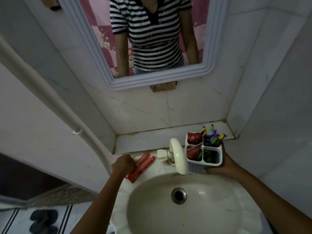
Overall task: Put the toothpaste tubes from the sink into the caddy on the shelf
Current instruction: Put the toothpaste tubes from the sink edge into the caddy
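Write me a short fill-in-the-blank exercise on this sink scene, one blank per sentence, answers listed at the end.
1. The right hand holds the white caddy, which has ____ compartments.
2. The two red toothpaste tubes lie on the sink rim, to the ____ of the faucet.
3. The left hand rests on the ____ tubes.
4. The ____ sits in the middle of the basin.

Answers: four; left; red; drain

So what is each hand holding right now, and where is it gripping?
The right hand holds the white four-compartment plastic caddy by its lower right side. The left hand closes on two red toothpaste tubes at their middle, on the sink rim.
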